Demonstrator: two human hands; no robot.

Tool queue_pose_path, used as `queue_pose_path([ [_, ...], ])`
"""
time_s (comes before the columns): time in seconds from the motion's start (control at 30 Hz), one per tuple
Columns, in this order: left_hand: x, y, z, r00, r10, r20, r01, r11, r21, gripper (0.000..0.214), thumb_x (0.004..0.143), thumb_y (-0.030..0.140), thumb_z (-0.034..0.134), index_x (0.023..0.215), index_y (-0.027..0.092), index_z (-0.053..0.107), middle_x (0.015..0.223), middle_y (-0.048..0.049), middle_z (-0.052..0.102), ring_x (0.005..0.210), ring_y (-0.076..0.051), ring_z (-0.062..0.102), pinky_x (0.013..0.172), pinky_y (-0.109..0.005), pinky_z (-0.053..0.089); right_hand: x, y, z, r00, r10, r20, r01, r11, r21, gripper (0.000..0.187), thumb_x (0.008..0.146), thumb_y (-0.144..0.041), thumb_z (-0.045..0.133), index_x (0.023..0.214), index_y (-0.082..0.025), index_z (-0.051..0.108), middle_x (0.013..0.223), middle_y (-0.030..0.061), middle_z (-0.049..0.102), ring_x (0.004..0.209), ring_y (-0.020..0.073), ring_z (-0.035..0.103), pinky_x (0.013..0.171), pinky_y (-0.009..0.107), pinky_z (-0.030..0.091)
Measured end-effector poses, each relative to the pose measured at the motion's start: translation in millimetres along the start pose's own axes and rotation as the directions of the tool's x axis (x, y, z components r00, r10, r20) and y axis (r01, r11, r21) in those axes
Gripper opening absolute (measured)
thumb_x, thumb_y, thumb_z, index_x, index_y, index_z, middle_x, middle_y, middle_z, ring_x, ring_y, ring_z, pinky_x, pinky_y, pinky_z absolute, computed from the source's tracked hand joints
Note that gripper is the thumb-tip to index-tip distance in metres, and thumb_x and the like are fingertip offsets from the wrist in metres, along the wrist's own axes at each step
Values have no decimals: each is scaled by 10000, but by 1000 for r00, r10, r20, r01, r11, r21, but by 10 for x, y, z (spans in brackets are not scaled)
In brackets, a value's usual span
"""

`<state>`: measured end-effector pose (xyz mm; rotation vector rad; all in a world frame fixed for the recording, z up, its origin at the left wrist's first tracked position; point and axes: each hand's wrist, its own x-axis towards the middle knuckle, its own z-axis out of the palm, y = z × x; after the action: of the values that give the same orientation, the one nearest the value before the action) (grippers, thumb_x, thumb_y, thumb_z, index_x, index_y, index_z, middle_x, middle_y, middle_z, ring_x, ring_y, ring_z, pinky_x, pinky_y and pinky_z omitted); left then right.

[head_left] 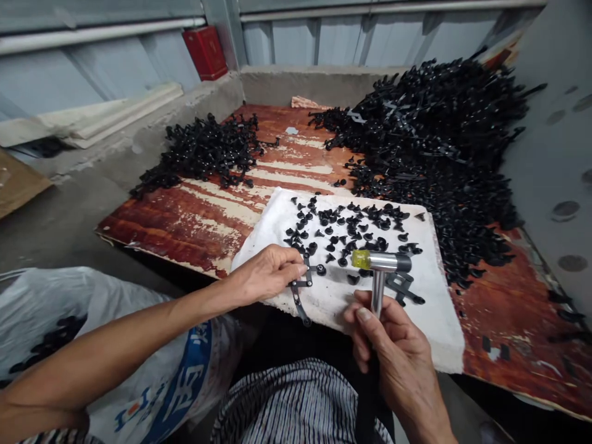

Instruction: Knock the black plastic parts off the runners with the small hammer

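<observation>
Hands first: left hand (268,271) is curled down on the near edge of a white slab (435,320). Its fingertips pinch a thin black strip piece (300,290) flat against the slab, so it's closed on that part. One leg of the strip pokes out over the slab's front edge.

Right hand (393,345) is wrapped tight around the metal handle of a small hammer (382,262), thumb lying up along the shaft. The hammer head sits sideways just right of the left fingers, with the yellow tip pointing toward them and a black tip on the other end. Honestly can't tell if the head touches the slab or hangs a bit above it. A second strip (402,287) lies on the slab right behind the handle.

Loose black studs (351,225) are scattered over the far half of the slab. The slab rests on a worn red board (194,222). There's a huge pile of black parts (439,142) heaped on the right against the grey wall, and a smaller pile (203,151) is at the far left of the board. A red box (206,52) stands on the ledge at the back. A white bag (176,382) with blue print slumps at lower left with a few black bits inside, and striped cloth (296,401) covers the lap at the bottom.
</observation>
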<state>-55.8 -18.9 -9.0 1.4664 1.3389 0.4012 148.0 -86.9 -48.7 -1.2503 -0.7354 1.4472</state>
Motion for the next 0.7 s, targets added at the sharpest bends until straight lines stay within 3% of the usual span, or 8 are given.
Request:
queue_pose_path([
  [0.13,42,67,38,996,-84,2,84,994,-73,209,839,338,525,729,163,559,593,44,488,451,-61,370,443,-181,280,-27,33,-42,999,13,-45,-11,999,45,405,665,-452,860,918,-202,666,640,-29,649,353,41,418,283,156,371],
  [0.4,59,80,63,995,-101,0,100,983,-157,202,865,253,523,694,149,548,575,43,528,380,-31,355,400,-176,258,-42,26,-43,999,23,-29,-22,999,39,389,674,-444,850,920,-203,670,618,-36,628,357,45,411,286,161,367],
  [0.7,74,49,60,997,-80,16,81,993,-89,213,892,256,510,707,156,540,556,56,456,384,-32,326,393,-179,223,-32,43,-33,1000,17,-18,-16,998,56,395,657,-444,866,906,-203,677,609,-43,636,353,37,424,289,145,371],
])
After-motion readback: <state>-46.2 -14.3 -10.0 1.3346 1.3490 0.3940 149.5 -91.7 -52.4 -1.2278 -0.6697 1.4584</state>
